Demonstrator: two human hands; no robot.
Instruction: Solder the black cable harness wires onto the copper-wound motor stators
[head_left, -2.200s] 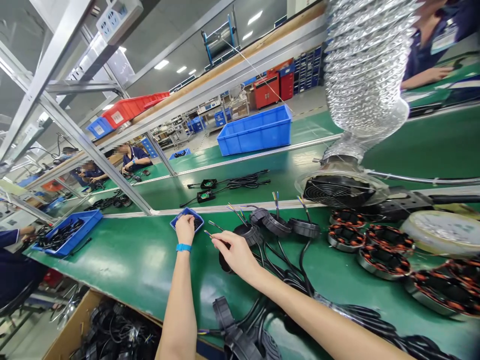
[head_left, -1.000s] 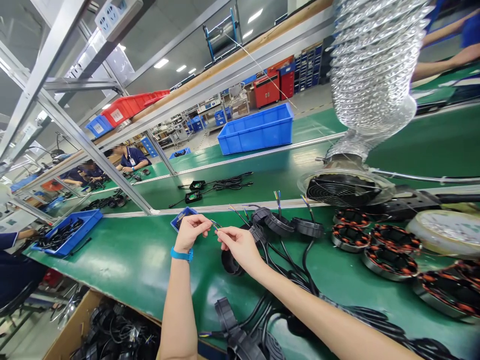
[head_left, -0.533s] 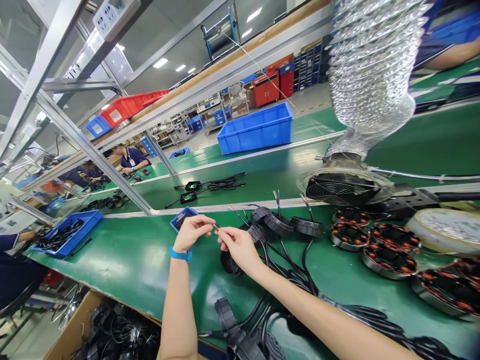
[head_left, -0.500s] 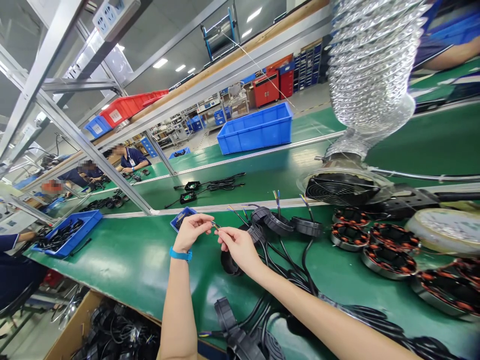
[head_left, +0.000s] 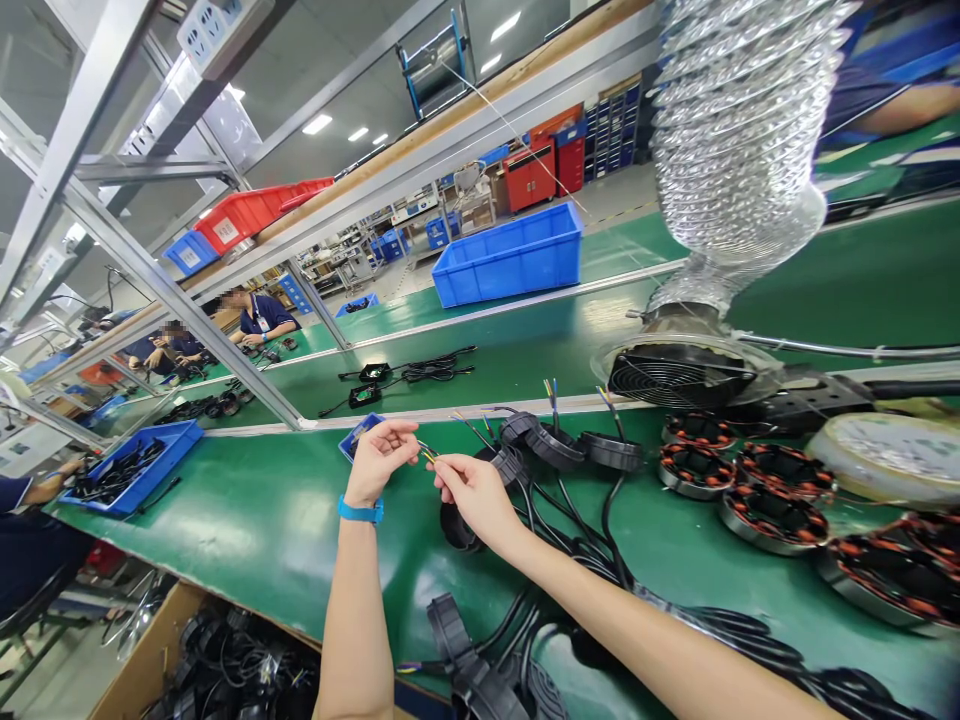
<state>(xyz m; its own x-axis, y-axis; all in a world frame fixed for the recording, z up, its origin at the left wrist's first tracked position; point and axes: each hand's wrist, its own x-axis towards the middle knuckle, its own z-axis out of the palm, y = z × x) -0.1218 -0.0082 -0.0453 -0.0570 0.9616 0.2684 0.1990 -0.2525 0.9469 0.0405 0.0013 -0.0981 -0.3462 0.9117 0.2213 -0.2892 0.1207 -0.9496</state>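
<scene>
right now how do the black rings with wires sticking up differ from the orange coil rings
The black rings have dark rims; the coil rings have shiny silvery ones. Coloured wires rise from the black rings; the coil rings show none sticking up. Both are round, on the green bench.

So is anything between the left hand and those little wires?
No, nothing visible stands between the left hand and the coloured wires pinched in the right hand. Whether they touch is too small to tell. The small blue tray sits behind the left hand.
</scene>
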